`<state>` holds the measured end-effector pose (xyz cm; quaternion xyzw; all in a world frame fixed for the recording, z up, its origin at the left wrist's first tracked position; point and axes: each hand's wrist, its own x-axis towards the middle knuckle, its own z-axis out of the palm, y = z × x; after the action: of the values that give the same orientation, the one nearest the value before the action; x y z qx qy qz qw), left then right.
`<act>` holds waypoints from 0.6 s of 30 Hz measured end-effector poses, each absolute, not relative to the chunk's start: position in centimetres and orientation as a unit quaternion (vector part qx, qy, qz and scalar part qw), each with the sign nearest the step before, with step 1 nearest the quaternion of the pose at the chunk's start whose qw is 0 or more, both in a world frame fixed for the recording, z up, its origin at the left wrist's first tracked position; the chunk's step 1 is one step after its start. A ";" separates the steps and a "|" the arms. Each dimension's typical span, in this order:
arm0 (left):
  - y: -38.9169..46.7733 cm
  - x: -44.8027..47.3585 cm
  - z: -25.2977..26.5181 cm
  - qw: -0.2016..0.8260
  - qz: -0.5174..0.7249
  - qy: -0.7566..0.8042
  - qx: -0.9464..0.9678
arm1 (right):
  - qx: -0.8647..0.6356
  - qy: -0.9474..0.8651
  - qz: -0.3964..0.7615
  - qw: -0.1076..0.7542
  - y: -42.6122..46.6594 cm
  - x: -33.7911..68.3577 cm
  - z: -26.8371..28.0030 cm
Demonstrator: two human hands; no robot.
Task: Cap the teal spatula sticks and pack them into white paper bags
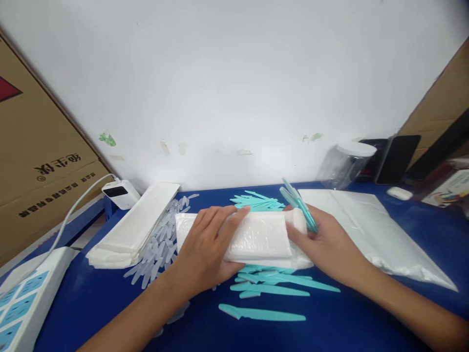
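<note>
A white plastic pouch [262,237], lengthwise across the middle, is held in both hands. My left hand [208,244] is closed around its left part, fingers over the top and thumb below. At the pouch's right end, my right hand [318,239] is closed, gripping that end along with several teal eyebrow razors [302,205] that stick up at a slant. Beneath and behind the pouch lie more teal razors [271,289], partly hidden by it. One single razor [264,313] lies nearest me. Left of the pouch is a heap of small translucent strips [161,244].
Folded white pouches [134,225] are stacked at left; a large white bag [362,230] lies at right. Around the blue table [205,327] are a power strip [32,298], a white device [120,194] with a cable, a clear jar [344,166], a phone [397,159] and cardboard [44,146].
</note>
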<state>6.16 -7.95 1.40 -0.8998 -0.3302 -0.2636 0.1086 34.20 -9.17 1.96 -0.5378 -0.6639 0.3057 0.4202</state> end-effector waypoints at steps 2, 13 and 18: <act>-7.4 5.5 1.6 0.090 -0.265 -0.369 -0.886 | -0.533 -0.691 0.256 0.416 -9.0 35.2 2.2; -5.7 4.2 1.7 0.091 -0.256 -0.396 -0.877 | -0.488 -0.849 0.045 0.200 -7.7 38.1 2.7; -6.3 5.1 1.4 0.078 -0.243 -0.386 -0.887 | -0.475 -0.850 0.020 0.226 -8.2 37.3 2.2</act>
<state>5.10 -6.33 1.41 -0.8865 -0.3859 -0.2430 0.0781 37.31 -8.17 2.18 -0.4749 -0.8504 0.0200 0.2256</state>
